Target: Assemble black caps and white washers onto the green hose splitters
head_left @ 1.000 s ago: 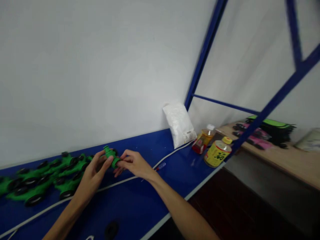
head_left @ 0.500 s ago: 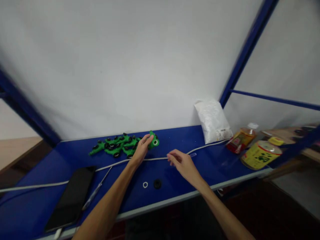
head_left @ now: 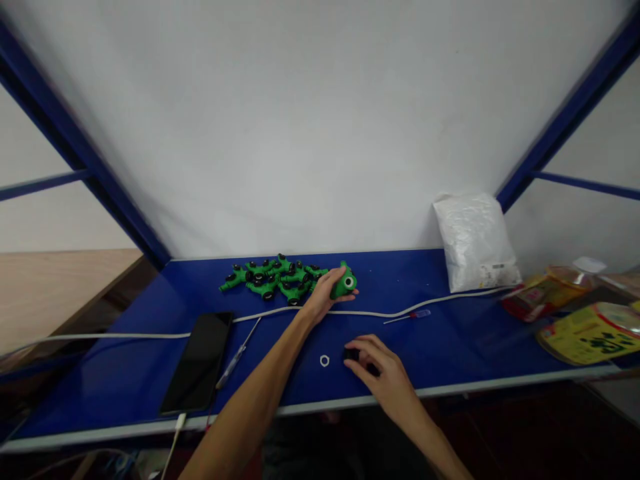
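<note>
My left hand (head_left: 327, 293) is closed round a green plastic fitting (head_left: 338, 288), whose round end with a white ring faces me. It is raised a little over the far part of the blue table. My right hand (head_left: 375, 363) is low near the table's front edge, its thumb and fingers closed on a small black round part (head_left: 351, 354). Just left of that hand lies a white hex nut (head_left: 325, 361). A group of several green fittings with black caps (head_left: 270, 283) lies left of my left hand.
A white cable (head_left: 370, 313) runs across the blue table (head_left: 400, 267). A phone (head_left: 197, 363) and a screwdriver (head_left: 239, 355) lie at left, another screwdriver (head_left: 413, 315) at right. A white plastic bag (head_left: 475, 240), a bottle (head_left: 550, 290) and a yellow tin (head_left: 590, 333) stand at right.
My right hand has come down toward the front edge and taken hold of the black round part. My left hand still holds the green fitting. The camera view has shifted left.
</note>
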Motion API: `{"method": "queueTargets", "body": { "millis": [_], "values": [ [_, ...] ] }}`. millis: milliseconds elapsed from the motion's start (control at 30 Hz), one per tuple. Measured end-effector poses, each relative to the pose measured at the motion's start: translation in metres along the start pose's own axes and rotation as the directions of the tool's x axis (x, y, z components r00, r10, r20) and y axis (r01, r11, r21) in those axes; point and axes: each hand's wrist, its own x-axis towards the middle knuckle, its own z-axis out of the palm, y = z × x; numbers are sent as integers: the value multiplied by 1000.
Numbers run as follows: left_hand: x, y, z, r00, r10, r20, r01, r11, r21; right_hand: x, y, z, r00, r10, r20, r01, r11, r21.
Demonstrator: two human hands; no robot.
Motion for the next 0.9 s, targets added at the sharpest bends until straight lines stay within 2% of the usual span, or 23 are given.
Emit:
{"method": "queueTargets", "body": {
  "millis": [200,267,367,433,500,567,633,700,767,833,900],
  "values": [
    [2,-9,2,990,-124,73,125,992,-13,0,8,-6,977,139,-161,-113,980,162],
    [1,-9,3,984,-153,96,155,988,-21,-1,10,-8,950,216,-225,-170,964,206],
    [-3,-7,4,977,-165,134,171,985,-35,0,11,-15,911,305,-278,-267,949,168],
    [-6,-5,5,977,-155,143,163,985,-46,3,6,-20,870,309,-384,-260,950,174],
    [-8,-3,6,978,-157,141,165,985,-46,9,-3,-24,824,246,-510,-181,968,174],
    [-10,-2,7,977,-168,129,174,984,-37,20,-10,-26,777,113,-620,-62,993,104],
    [-10,-3,9,979,-174,109,177,984,-15,34,-14,-27,775,-53,-630,55,998,-17],
    [-10,-5,11,982,-167,85,165,986,25,48,-14,-27,798,-241,-553,170,969,-177],
    [-10,-8,12,987,-148,62,144,987,75,58,-11,-28,802,-412,-433,278,898,-340],
    [-10,-10,12,990,-136,49,128,983,132,64,-8,-28,790,-520,-326,353,820,-450],
    [-11,-13,11,989,-138,49,126,973,194,65,-5,-29,780,-567,-264,386,769,-509]
  ]
}}
